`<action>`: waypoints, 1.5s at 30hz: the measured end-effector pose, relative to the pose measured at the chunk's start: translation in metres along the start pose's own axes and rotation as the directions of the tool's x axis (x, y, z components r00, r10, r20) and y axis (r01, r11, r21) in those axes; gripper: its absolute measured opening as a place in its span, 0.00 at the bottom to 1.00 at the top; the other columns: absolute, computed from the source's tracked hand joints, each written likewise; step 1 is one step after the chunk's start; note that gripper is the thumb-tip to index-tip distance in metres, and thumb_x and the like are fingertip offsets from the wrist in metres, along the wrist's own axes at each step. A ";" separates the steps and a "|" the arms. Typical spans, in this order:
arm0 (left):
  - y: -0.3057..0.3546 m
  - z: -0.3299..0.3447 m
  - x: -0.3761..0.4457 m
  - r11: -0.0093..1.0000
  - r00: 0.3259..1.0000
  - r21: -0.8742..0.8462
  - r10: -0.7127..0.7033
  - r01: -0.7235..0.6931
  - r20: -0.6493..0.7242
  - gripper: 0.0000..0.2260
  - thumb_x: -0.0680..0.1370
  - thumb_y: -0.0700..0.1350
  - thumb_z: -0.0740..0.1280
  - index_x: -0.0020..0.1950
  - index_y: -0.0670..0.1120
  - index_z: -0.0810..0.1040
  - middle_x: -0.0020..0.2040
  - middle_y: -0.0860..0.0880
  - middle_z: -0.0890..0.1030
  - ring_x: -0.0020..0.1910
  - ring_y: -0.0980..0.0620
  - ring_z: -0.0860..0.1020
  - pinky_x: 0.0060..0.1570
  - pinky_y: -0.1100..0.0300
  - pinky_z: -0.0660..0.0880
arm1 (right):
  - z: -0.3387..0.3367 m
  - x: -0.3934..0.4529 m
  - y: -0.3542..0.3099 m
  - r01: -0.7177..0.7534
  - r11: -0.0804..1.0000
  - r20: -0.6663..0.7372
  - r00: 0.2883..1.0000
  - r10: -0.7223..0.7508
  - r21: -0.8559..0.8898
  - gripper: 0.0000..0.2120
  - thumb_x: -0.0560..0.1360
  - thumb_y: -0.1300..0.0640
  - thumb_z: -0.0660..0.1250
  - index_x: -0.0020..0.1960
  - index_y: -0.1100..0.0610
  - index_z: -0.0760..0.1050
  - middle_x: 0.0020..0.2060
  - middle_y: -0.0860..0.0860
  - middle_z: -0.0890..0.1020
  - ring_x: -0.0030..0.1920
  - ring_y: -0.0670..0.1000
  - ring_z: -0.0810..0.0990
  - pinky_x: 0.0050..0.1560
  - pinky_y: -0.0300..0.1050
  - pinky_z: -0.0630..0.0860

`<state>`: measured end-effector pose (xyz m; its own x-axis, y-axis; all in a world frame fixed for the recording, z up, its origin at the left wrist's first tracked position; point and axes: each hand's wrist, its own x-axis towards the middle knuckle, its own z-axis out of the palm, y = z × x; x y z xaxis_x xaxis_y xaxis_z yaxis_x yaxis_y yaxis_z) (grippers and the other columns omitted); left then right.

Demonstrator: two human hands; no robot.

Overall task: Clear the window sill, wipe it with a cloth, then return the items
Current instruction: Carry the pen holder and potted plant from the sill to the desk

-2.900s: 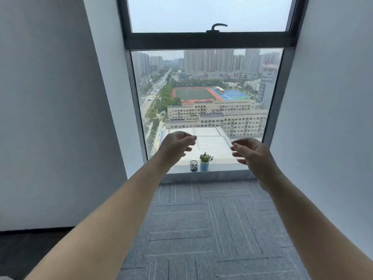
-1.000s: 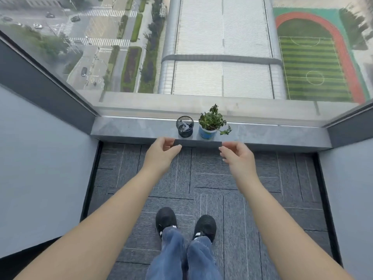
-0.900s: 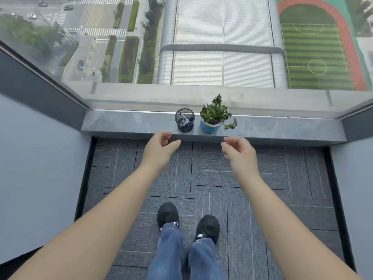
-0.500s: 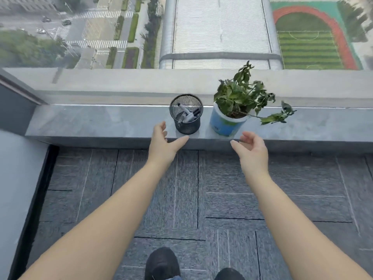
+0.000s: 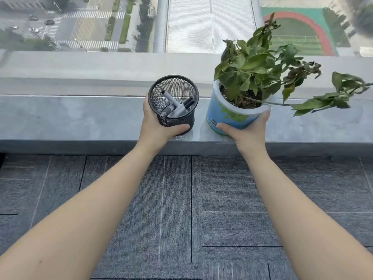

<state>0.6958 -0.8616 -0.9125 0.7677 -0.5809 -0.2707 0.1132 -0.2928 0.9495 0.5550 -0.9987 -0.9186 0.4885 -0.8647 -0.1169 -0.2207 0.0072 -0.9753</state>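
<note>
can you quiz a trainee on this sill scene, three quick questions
1. True or false: the left hand grips the plant pot.
2. Which thing holds pens? A) the mesh cup B) the pot C) the sill
3. Fill in: the right hand wraps the ____.

Key: 1 false, it grips the mesh cup. 2 A. 3 plant pot.
</note>
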 end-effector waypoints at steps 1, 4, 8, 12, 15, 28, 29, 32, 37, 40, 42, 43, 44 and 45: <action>0.000 0.001 0.001 1.000 1.000 0.018 0.010 -0.010 0.000 0.48 0.52 0.47 0.78 0.67 0.44 0.59 0.61 0.46 0.73 0.59 0.52 0.74 0.64 0.49 0.70 | 0.000 0.000 -0.001 0.006 1.000 -0.011 1.000 -0.006 -0.014 0.37 0.59 0.65 0.79 0.57 0.54 0.57 0.56 0.50 0.71 0.57 0.47 0.73 0.52 0.26 0.73; 0.003 0.004 0.000 0.999 0.999 0.018 0.037 -0.036 -0.039 0.47 0.52 0.47 0.77 0.67 0.45 0.59 0.56 0.54 0.73 0.55 0.60 0.73 0.64 0.52 0.69 | 0.001 0.001 0.001 0.030 0.999 -0.054 0.998 -0.032 -0.046 0.35 0.58 0.63 0.79 0.53 0.55 0.57 0.54 0.49 0.71 0.55 0.47 0.73 0.52 0.31 0.73; 0.001 0.004 0.004 0.995 0.993 0.036 0.093 -0.090 -0.069 0.41 0.55 0.43 0.77 0.64 0.49 0.62 0.51 0.64 0.71 0.53 0.56 0.73 0.64 0.49 0.70 | 0.005 0.002 0.005 0.049 0.998 -0.093 0.994 -0.053 -0.051 0.35 0.57 0.61 0.80 0.51 0.57 0.57 0.54 0.50 0.72 0.56 0.48 0.74 0.56 0.39 0.74; 0.001 0.003 0.002 0.988 0.983 0.076 0.145 -0.137 -0.112 0.38 0.53 0.49 0.77 0.58 0.53 0.63 0.55 0.53 0.74 0.57 0.51 0.74 0.64 0.50 0.71 | 0.012 0.002 0.008 0.081 0.996 -0.128 0.988 -0.085 -0.037 0.34 0.55 0.59 0.81 0.48 0.48 0.59 0.55 0.53 0.72 0.57 0.49 0.74 0.59 0.44 0.74; 0.000 -0.001 -0.003 0.983 0.977 0.079 0.173 -0.164 -0.123 0.37 0.53 0.49 0.77 0.56 0.52 0.63 0.54 0.50 0.73 0.57 0.51 0.74 0.63 0.52 0.71 | 0.018 -0.001 0.009 0.092 0.995 -0.158 0.983 -0.098 -0.043 0.35 0.55 0.56 0.81 0.50 0.45 0.60 0.59 0.57 0.71 0.61 0.54 0.72 0.63 0.53 0.73; 0.031 -0.025 -0.045 0.988 0.974 0.060 0.147 -0.139 -0.171 0.33 0.56 0.46 0.76 0.54 0.52 0.61 0.49 0.58 0.72 0.51 0.58 0.73 0.55 0.65 0.70 | 0.011 -0.036 -0.037 0.137 0.990 -0.142 0.981 -0.133 0.024 0.34 0.55 0.61 0.81 0.46 0.44 0.60 0.48 0.43 0.72 0.51 0.40 0.75 0.56 0.41 0.76; 0.044 -0.027 -0.055 0.989 0.974 0.060 0.144 -0.135 -0.175 0.33 0.57 0.46 0.76 0.55 0.52 0.61 0.50 0.55 0.73 0.52 0.56 0.74 0.57 0.62 0.70 | 0.007 -0.044 -0.053 0.130 0.991 -0.126 0.984 -0.126 0.028 0.34 0.54 0.59 0.81 0.46 0.44 0.60 0.49 0.45 0.72 0.52 0.44 0.75 0.57 0.43 0.76; 0.096 -0.038 -0.093 0.992 0.978 0.056 0.120 -0.112 -0.172 0.36 0.57 0.45 0.77 0.58 0.51 0.61 0.53 0.52 0.73 0.53 0.54 0.73 0.60 0.58 0.70 | -0.010 -0.073 -0.110 0.108 0.994 -0.065 0.992 -0.106 0.025 0.34 0.53 0.57 0.79 0.51 0.48 0.62 0.51 0.47 0.72 0.56 0.48 0.75 0.58 0.48 0.77; 0.210 -0.061 -0.160 0.995 0.981 0.040 0.092 -0.087 -0.172 0.37 0.54 0.50 0.76 0.57 0.52 0.61 0.51 0.60 0.72 0.52 0.57 0.74 0.63 0.52 0.71 | -0.045 -0.118 -0.231 0.091 0.996 -0.043 0.995 -0.090 0.021 0.41 0.52 0.54 0.79 0.58 0.56 0.61 0.52 0.44 0.73 0.56 0.47 0.76 0.58 0.52 0.77; 0.283 -0.076 -0.198 0.996 0.981 0.045 0.083 -0.076 -0.174 0.35 0.56 0.47 0.76 0.57 0.52 0.61 0.50 0.59 0.72 0.53 0.54 0.74 0.63 0.47 0.71 | -0.064 -0.142 -0.311 0.100 0.993 -0.026 0.995 -0.099 0.063 0.39 0.50 0.51 0.79 0.56 0.52 0.62 0.53 0.47 0.74 0.57 0.46 0.77 0.57 0.49 0.78; 0.331 -0.088 -0.221 0.996 0.980 0.043 0.088 -0.082 -0.180 0.37 0.54 0.50 0.77 0.57 0.52 0.61 0.49 0.58 0.72 0.54 0.52 0.74 0.63 0.45 0.71 | -0.075 -0.157 -0.364 0.118 0.989 -0.010 0.993 -0.118 0.086 0.36 0.50 0.51 0.78 0.52 0.47 0.62 0.51 0.43 0.74 0.53 0.38 0.76 0.54 0.40 0.78; 0.355 -0.095 -0.231 0.995 0.978 0.039 0.096 -0.090 -0.184 0.39 0.53 0.52 0.76 0.58 0.51 0.61 0.49 0.57 0.72 0.55 0.51 0.74 0.63 0.45 0.71 | -0.080 -0.163 -0.388 0.134 0.987 0.001 0.991 -0.134 0.092 0.36 0.50 0.51 0.78 0.52 0.46 0.62 0.51 0.43 0.73 0.52 0.37 0.76 0.54 0.38 0.78; 0.377 -0.100 -0.242 0.994 0.976 0.030 0.108 -0.104 -0.188 0.40 0.52 0.53 0.75 0.60 0.50 0.61 0.50 0.57 0.72 0.56 0.51 0.73 0.63 0.46 0.71 | -0.085 -0.169 -0.411 0.150 0.984 0.014 0.988 -0.152 0.099 0.36 0.50 0.52 0.78 0.52 0.46 0.62 0.51 0.43 0.73 0.52 0.37 0.76 0.54 0.38 0.78; 0.399 -0.106 -0.253 0.992 0.973 0.022 0.124 -0.122 -0.195 0.41 0.52 0.54 0.75 0.60 0.50 0.61 0.51 0.58 0.72 0.57 0.51 0.73 0.64 0.47 0.71 | -0.089 -0.176 -0.432 0.163 0.981 0.024 0.986 -0.166 0.106 0.37 0.50 0.53 0.79 0.52 0.46 0.62 0.51 0.43 0.73 0.53 0.39 0.76 0.54 0.38 0.78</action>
<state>0.6136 -0.7512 -0.4486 0.8840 -0.4532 -0.1147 0.0047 -0.2367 0.9716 0.4892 -0.8946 -0.4605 0.5382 -0.8418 0.0424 -0.0478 -0.0807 -0.9956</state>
